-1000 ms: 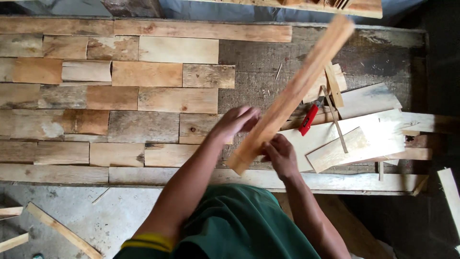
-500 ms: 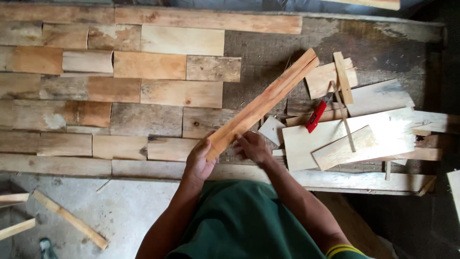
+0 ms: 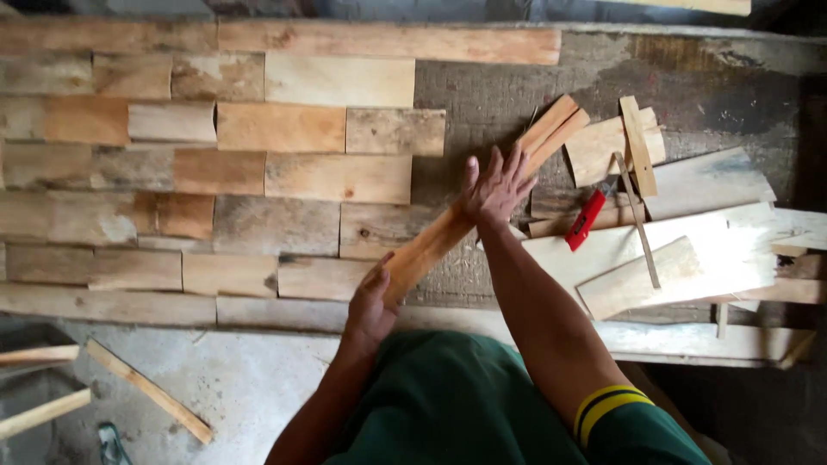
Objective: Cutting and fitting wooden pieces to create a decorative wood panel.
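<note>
Head view, looking down on the bench. Nearest: green shirt, both forearms reaching away from the body. Near left, on the concrete floor (image 3: 241, 387), loose wood strips (image 3: 146, 389) lie apart from the bench.

Change from half a second ago: the long plank (image 3: 482, 202) has come down lower and now lies flatter across the bench, still on a diagonal from near-left to far-right. The right hand has moved from the plank's near part up to its middle; the left hand has stayed at the near end.

Left hand (image 3: 372, 303): fingers curled around the plank's near end, clamped on it, just over the front rail (image 3: 129, 303) of the bench. Right hand (image 3: 495, 188): fingers spread apart, palm pressed flat on top of the plank, not closed around it. The plank runs on past this hand, its far end (image 3: 551, 129) resting on bare dark bench top.

Edges and room: left of the plank, fitted rows of pale and tan boards (image 3: 258, 176) cover the bench; the plank's near half overlaps their right edge. Between those rows and the scrap pile on the right is a strip of open bench surface (image 3: 491, 95), the only free ground. Right side is crowded: a red-handled tool (image 3: 585, 220) just beside the right wrist, pale offcuts (image 3: 680, 258) stacked and crossing one another, a thin stick (image 3: 637, 146) on top. Far edge: one long board (image 3: 388, 41) along the back.
</note>
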